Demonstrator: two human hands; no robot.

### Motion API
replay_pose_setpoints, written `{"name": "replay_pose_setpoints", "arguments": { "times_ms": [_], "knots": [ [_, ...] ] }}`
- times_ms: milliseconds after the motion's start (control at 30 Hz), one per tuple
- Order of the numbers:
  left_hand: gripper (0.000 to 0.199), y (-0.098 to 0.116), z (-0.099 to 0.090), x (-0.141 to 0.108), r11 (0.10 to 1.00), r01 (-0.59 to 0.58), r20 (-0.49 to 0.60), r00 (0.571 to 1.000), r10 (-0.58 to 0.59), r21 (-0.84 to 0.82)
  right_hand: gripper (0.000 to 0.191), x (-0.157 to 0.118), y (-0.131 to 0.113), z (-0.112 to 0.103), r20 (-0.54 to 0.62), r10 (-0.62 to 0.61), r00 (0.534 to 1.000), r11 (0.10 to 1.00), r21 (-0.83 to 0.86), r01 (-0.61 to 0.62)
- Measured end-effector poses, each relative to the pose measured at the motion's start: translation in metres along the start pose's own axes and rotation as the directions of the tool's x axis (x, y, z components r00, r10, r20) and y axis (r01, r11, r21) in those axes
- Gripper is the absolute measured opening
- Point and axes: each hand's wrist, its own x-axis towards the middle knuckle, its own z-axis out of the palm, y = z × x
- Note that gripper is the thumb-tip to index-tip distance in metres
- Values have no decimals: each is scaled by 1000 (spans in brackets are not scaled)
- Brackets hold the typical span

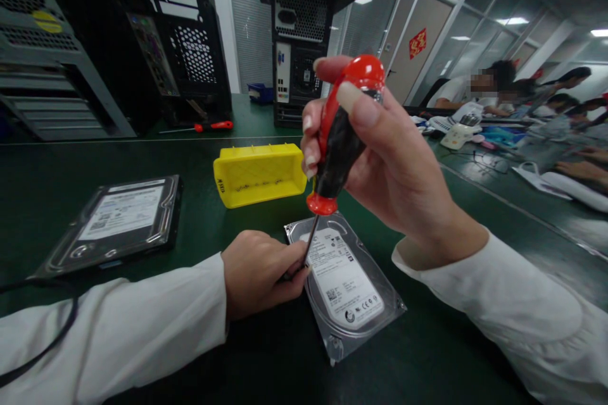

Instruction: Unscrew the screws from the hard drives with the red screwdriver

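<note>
In my right hand (380,133) is a screwdriver (339,149) with a red and black handle, held steeply tilted with its shaft pointing down. My fingers and thumb wrap round the handle. My left hand (266,272) is closed in a pinch at the lower end of the shaft. Something small and dark shows between its thumb and finger, but I cannot make out what it is. Beneath and beside the left fingertips, a hard drive (351,285) lies label up on the table. The tip of the screwdriver is hidden at the left fingers.
A yellow bin (261,174) with small screws inside lies behind the hands. Another hard drive (118,218) is at the left. A second screwdriver (209,126) lies near black computer cases (304,44). A grey case (61,76) stands far left. Other people sit at the right.
</note>
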Motion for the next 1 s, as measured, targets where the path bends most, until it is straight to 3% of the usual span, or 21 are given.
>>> {"name": "replay_pose_setpoints", "arguments": {
  "times_ms": [167, 333, 567, 833, 1000],
  "knots": [
    [23, 1, -2, 0, 1000, -1, -1, 1000, 1, 10, 27, 4, 1, -9, 69, -16, 998, 999, -35, 18],
    [21, 0, 0, -1, 1000, -11, -22, 1000, 10, -8, 32, 3, 0, -4, 42, -89, 995, 992, -86, 92],
    [21, 0, 1, -1, 999, -23, -27, 999, 22, -37, 26, 0, -2, 0, 54, -87, 995, 992, -83, 91],
    [21, -1, 1, -1, 999, -19, -12, 1000, 18, -41, 30, 5, 5, -7, 114, -179, 977, 983, -27, 183],
    [20, -1, 1, -1, 999, -21, -7, 1000, 21, -50, 30, 4, 2, -6, 88, -114, 989, 993, -26, 117]
  ]
}}
